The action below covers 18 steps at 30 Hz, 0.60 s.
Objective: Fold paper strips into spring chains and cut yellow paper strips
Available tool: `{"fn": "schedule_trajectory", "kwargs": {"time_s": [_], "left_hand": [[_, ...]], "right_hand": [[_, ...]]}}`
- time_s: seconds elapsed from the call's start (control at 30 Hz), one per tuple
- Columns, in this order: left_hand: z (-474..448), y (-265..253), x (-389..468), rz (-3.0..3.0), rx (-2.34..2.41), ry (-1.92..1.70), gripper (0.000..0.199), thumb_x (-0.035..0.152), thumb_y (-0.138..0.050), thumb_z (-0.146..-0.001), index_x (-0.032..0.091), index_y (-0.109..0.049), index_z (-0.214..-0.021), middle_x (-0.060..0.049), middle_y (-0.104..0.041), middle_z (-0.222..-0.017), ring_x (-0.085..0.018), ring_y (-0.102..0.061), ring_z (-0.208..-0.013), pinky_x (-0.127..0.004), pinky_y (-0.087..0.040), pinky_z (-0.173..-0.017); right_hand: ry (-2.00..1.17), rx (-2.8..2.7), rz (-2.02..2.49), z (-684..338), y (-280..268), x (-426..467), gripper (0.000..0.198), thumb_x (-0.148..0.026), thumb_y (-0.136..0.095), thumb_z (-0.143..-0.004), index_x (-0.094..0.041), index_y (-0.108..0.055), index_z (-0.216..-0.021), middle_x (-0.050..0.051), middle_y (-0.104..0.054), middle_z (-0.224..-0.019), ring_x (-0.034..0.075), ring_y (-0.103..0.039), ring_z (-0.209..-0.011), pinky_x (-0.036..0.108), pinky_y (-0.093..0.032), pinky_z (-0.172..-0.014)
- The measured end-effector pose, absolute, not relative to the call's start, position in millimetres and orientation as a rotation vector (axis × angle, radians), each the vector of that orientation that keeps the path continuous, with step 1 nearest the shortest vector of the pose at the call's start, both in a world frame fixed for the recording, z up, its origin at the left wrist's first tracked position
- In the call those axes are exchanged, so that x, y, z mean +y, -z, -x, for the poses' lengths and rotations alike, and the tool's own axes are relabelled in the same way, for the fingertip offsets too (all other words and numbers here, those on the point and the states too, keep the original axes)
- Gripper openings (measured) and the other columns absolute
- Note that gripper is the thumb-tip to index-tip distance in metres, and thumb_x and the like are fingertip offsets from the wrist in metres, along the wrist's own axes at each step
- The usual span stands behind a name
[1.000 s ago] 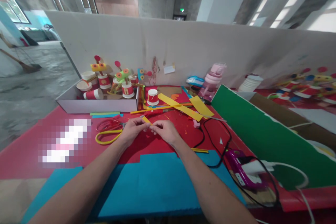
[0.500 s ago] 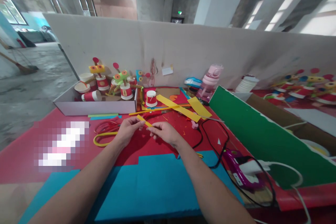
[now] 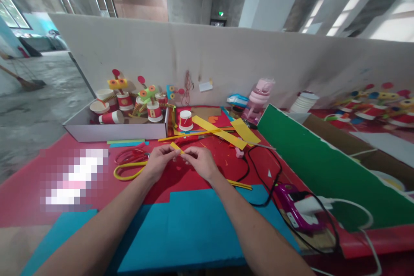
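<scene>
A short yellow paper strip (image 3: 176, 148) is pinched between the fingertips of both hands above the red tabletop. My left hand (image 3: 161, 160) grips its left part, and my right hand (image 3: 199, 160) closes on its right end, largely covering it. The hands almost meet at the strip. To the left of my left hand lie scissors with yellow handles (image 3: 124, 177) and a red-handled pair (image 3: 127, 155). Beyond the hands, a red and white paper cup (image 3: 186, 120) stands upside down, and wide yellow strips (image 3: 231, 138) lie crossed on the table.
A white box (image 3: 119, 133) of paper-cup figures sits back left. Blue sheets (image 3: 200, 224) cover the near edge. On the right are a purple power strip (image 3: 299, 211) with black and white cords and a green-sided box (image 3: 323, 168). A pink bottle (image 3: 259, 99) stands by the partition.
My right hand has moved slightly left, closer to my left hand, and less of the yellow strip shows between them. Narrow yellow strips by my right forearm are now more visible.
</scene>
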<state>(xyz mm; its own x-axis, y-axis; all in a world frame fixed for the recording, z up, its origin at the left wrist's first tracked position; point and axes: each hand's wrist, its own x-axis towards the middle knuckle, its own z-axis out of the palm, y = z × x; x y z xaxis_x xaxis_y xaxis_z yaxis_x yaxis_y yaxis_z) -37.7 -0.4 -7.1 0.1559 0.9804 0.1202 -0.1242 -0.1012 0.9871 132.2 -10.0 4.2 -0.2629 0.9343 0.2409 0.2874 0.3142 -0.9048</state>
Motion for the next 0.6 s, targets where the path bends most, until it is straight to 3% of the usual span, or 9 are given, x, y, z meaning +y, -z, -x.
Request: {"fn": "schedule_trajectory", "kwargs": {"time_s": [0.43,0.6], "left_hand": [[52,0,5,-1.219,0.985,-1.381,0.019,0.03,-0.077,-0.066,0.014,-0.067,-0.065,0.0,-0.061,-0.06,-0.011,-0.054,-0.06,-0.024,-0.043,-0.063],[58,-8,5,-1.162,1.018,-1.386,0.019,0.03,-0.078,-0.065,0.015,-0.067,-0.064,0.001,-0.06,-0.058,-0.009,-0.052,-0.056,-0.021,-0.04,-0.058]], "right_hand": [[-0.924,-1.724,1.184,-139,-9,-12,0.017,-0.033,-0.064,-0.077,-0.019,-0.068,-0.069,0.001,-0.064,-0.057,0.013,-0.056,-0.054,0.023,-0.04,-0.051],[-0.908,-1.738,1.183,-142,-11,-12,0.017,-0.032,-0.065,-0.076,-0.018,-0.065,-0.065,0.0,-0.064,-0.057,0.013,-0.056,-0.054,0.023,-0.039,-0.052]]}}
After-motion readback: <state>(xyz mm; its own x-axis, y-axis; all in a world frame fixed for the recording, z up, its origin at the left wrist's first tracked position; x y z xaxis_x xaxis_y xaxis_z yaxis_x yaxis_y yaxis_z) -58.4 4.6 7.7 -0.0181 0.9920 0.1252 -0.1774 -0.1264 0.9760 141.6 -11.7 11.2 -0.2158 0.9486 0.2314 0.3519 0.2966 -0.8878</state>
